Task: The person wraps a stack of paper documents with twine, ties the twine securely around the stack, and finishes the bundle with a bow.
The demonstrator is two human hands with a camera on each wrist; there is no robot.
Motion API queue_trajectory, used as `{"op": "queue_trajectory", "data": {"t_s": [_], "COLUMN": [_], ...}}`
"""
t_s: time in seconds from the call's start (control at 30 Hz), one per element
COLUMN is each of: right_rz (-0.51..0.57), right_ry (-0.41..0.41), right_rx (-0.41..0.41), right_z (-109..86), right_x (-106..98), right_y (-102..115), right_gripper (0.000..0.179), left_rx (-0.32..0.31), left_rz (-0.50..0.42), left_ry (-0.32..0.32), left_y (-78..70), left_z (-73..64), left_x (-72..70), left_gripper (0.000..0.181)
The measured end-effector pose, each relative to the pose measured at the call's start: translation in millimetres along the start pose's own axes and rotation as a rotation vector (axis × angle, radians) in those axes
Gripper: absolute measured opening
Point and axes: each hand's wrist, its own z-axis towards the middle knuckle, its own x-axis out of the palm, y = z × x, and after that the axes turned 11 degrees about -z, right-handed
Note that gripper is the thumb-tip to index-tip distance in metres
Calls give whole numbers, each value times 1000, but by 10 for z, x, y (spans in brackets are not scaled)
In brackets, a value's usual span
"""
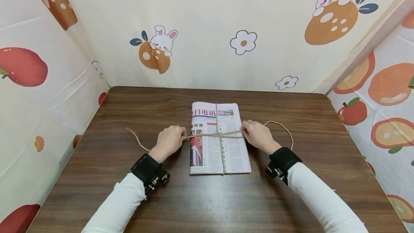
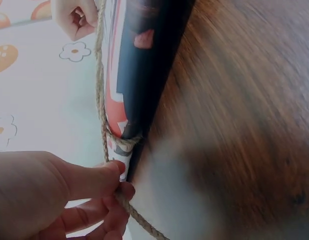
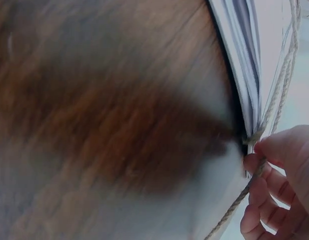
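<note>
A folded stack of newspapers [image 1: 210, 157] lies on the wooden table, bound lengthwise and crosswise by twine [image 1: 221, 154] that crosses near its middle. At the stack's left edge my left hand [image 1: 169, 140] pinches one end of the twine between thumb and fingers, as the left wrist view also shows. My right hand [image 1: 257, 135] pinches the other end at the right edge. Between both hands the twine runs taut across the top. Loose tails trail behind each hand, the left tail [image 1: 134, 135] and the right tail [image 1: 284, 128], along the table.
The brown wooden table [image 1: 97, 175] extends around the stack on all sides. Printed cloth [image 1: 207, 60] with rabbits, flowers and fruit hangs behind it and at both sides. Black straps with small cameras [image 1: 150, 173] sit on both wrists, over white sleeves.
</note>
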Motion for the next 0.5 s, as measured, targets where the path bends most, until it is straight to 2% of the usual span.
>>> {"op": "queue_trajectory", "data": {"t_s": [0.2, 0.5], "right_rz": [11, -22], "right_ry": [12, -23], "right_rx": [0, 3], "right_z": [4, -19], "right_x": [-6, -33], "right_y": [-1, 23], "right_gripper": [14, 5], "left_rx": [-15, 63], "left_rz": [-10, -9], "left_ry": [12, -71], "left_y": [9, -45], "left_z": [-14, 5], "left_x": [-13, -39], "left_gripper": [9, 5]}}
